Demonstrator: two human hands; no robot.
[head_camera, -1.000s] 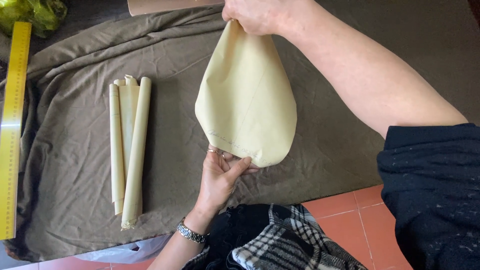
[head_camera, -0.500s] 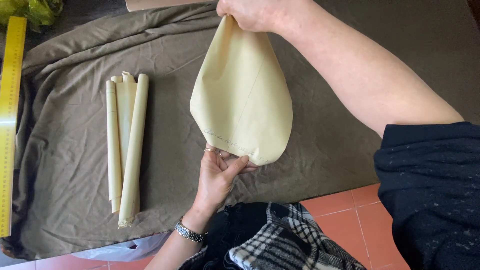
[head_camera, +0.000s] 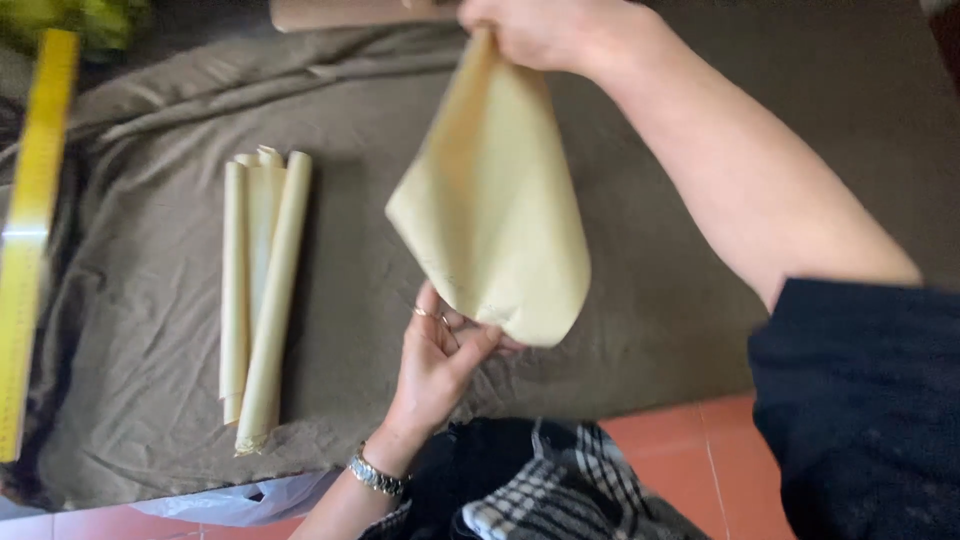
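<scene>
A pale yellow sheet of paper (head_camera: 495, 210), curled into a cone shape, hangs over an olive-grey cloth (head_camera: 150, 330). My right hand (head_camera: 545, 30) pinches its narrow top end near the upper edge of the view. My left hand (head_camera: 440, 360), with a ring and a metal wristwatch, grips the wide lower edge of the sheet between thumb and fingers. To the left lie three rolled pale yellow sheets (head_camera: 255, 290) side by side on the cloth.
A yellow ruler (head_camera: 30, 240) lies along the left edge of the cloth. A brown cardboard tube (head_camera: 350, 12) shows at the top. A black-and-white checked cloth (head_camera: 540, 490) and a white plastic bag (head_camera: 240, 500) sit at the bottom on the red tiled floor (head_camera: 690, 440).
The sheet and both hands stay in nearly the same hold. The view has shifted slightly, and the paper's lower edge has curled a little more to the left.
</scene>
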